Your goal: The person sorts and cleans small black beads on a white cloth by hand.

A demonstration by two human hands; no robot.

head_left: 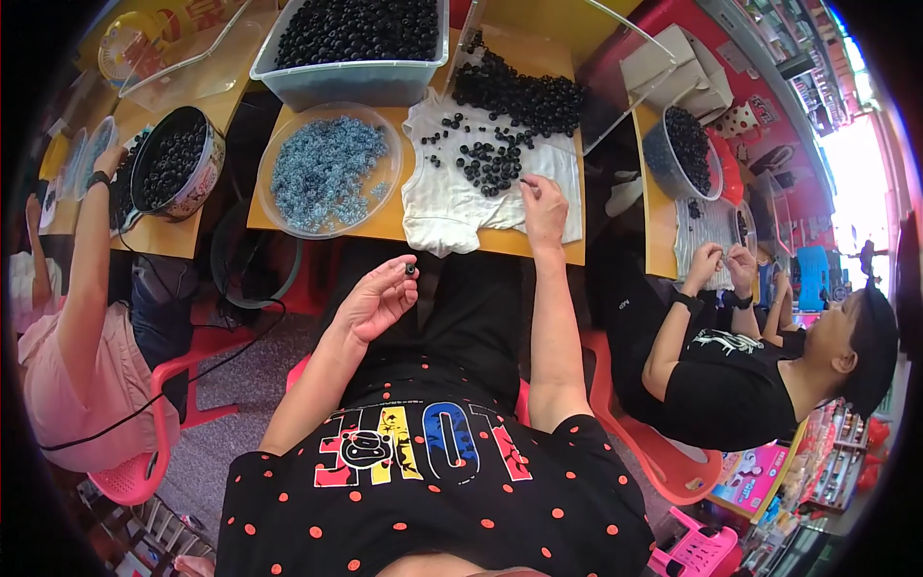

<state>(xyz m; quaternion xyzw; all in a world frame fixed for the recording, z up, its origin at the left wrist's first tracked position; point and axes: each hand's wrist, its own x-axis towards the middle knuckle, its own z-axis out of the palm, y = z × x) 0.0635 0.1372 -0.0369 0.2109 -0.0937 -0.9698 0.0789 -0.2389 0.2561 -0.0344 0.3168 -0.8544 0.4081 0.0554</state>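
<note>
Between the thumb and fingertips of my left hand (381,296) is a small black piece (411,270) with a round hollow end, held over my lap. My right hand (545,212) is at the near right of a white cloth (440,207), its thumb and forefinger pinched together beside a loose cluster of small black pieces (490,165). Whether a piece sits in that pinch is too small to make out. A larger heap of the same black pieces (529,104) lies farther back on the cloth. Left of the cloth, a round clear tray (392,183) holds many small bluish translucent pieces (322,173).
A big clear tub (351,85) of black pieces stands behind the tray on the wooden table (385,229). Co-workers sit at both sides: one reaches past a black pot (200,183), another (740,365) works near a round tub (663,163). A clear panel (625,87) rises at right.
</note>
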